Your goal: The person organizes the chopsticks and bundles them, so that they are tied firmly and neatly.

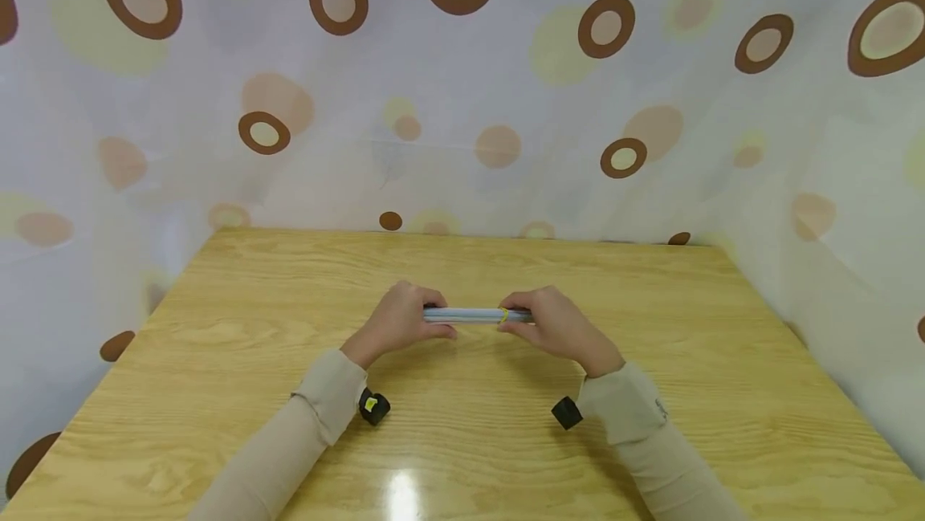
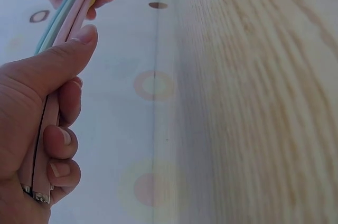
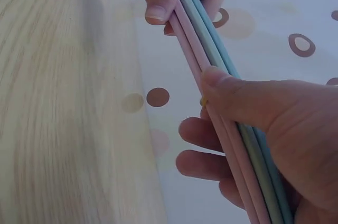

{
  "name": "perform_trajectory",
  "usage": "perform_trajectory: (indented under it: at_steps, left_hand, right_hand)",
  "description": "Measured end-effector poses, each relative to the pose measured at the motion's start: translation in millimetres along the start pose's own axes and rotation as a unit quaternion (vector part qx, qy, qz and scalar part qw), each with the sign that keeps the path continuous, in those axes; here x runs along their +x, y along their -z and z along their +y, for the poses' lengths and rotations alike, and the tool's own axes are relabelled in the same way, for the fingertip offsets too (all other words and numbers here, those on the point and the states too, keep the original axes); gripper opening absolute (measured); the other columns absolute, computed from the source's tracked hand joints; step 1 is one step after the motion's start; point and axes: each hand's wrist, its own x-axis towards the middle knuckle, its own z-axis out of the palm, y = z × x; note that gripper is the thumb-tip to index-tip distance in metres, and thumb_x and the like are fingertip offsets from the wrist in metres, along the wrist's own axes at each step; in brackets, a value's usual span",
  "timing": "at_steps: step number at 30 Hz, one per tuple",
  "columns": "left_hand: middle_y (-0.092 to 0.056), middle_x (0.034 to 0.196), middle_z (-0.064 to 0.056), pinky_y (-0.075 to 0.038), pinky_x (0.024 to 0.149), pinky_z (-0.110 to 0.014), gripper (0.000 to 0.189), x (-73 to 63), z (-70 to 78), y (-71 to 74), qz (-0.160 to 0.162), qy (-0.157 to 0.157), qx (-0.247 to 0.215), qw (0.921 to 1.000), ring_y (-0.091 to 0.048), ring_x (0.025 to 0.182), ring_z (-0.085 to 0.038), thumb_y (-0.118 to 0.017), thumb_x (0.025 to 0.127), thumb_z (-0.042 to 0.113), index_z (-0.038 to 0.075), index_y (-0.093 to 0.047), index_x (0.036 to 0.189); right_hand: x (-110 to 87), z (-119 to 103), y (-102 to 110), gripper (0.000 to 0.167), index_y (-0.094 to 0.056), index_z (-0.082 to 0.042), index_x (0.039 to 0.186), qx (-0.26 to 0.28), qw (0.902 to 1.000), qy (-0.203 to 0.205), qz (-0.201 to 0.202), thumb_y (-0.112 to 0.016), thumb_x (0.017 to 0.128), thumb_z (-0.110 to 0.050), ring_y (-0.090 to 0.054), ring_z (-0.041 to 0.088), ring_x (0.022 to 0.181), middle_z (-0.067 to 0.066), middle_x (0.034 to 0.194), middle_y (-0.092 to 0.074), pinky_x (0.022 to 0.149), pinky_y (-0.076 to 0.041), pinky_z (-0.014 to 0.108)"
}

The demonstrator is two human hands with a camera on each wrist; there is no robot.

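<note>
A bundle of slim pink and blue-green pencils [image 1: 466,315] is held level above the table between my two hands. My left hand [image 1: 401,317] grips one end, thumb along it and fingers curled round; silvery tips [image 2: 40,197] show at the bottom of that palm in the left wrist view. My right hand [image 1: 558,327] grips the other end, thumb laid across the pencils in the right wrist view. Beside the right fingertips a yellow rubber band [image 1: 504,315] circles the bundle. Both palms hide the ends partly.
Beneath the hands lies a light wood-grain table [image 1: 462,409]. A white cloth with brown and beige spots [image 1: 462,160] hangs behind it and along its sides. Small black devices sit at the left wrist [image 1: 374,406] and right wrist [image 1: 567,413].
</note>
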Motion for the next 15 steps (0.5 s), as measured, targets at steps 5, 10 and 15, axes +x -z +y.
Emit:
perform_trajectory:
  at_steps: [5,10,15]
  left_hand:
    - [-0.070,0.072,0.002,-0.040,0.054,-0.018,0.026,4.3,0.2,-1.5,0.004,-0.003,-0.008,1.0000,-0.049,0.056,-0.001,-0.085,0.070,0.031,0.010,-0.073,0.078]
    - [-0.070,0.070,0.002,-0.041,0.054,-0.018,0.024,2.3,0.8,-3.6,0.005,0.001,-0.015,0.9999,-0.050,0.055,-0.002,-0.086,0.069,0.029,0.010,-0.072,0.077]
    - [-0.070,0.070,0.002,-0.040,0.053,-0.017,0.026,1.3,5.4,-6.1,-0.009,-0.004,-0.011,0.9999,-0.049,0.054,-0.001,-0.086,0.070,0.030,0.009,-0.073,0.077]
  right_hand:
    - [0.3,0,0,0.017,-0.070,-0.007,0.099,-0.027,0.9995,-0.002,0.017,-0.071,0.087,-0.020,-0.045,0.000,0.055,0.000,0.082,-0.069,0.054,-0.042,0.021]
    - [0.6,-5,-4,0.016,-0.069,-0.006,0.096,-0.023,0.9996,0.000,0.016,-0.073,0.085,-0.017,-0.044,0.001,0.055,0.001,0.081,-0.068,0.054,-0.041,0.021]
    - [3.7,-10,-11,0.016,-0.068,-0.006,0.098,-0.005,0.9996,0.027,-0.012,-0.073,0.086,-0.015,-0.039,0.000,0.054,0.001,0.081,-0.067,0.053,-0.038,0.019]
